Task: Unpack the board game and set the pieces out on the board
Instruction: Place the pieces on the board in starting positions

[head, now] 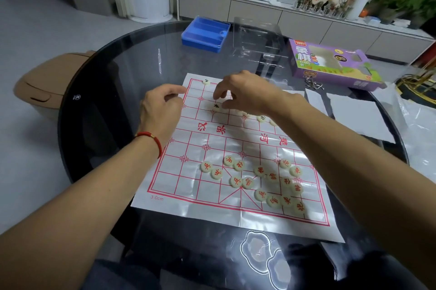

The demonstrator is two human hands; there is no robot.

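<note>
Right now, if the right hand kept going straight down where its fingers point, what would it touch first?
Probably the black-marked piece just under the right hand fingertips, lying on the board; depth is unclear.

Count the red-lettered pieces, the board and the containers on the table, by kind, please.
Red pieces: 16
Board: 1
Blue tray: 1
Clear case: 1
Purple box: 1
Total: 20

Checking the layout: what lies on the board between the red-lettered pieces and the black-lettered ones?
Head view: only the bare river band of the board, between red pieces and black pieces.
</note>
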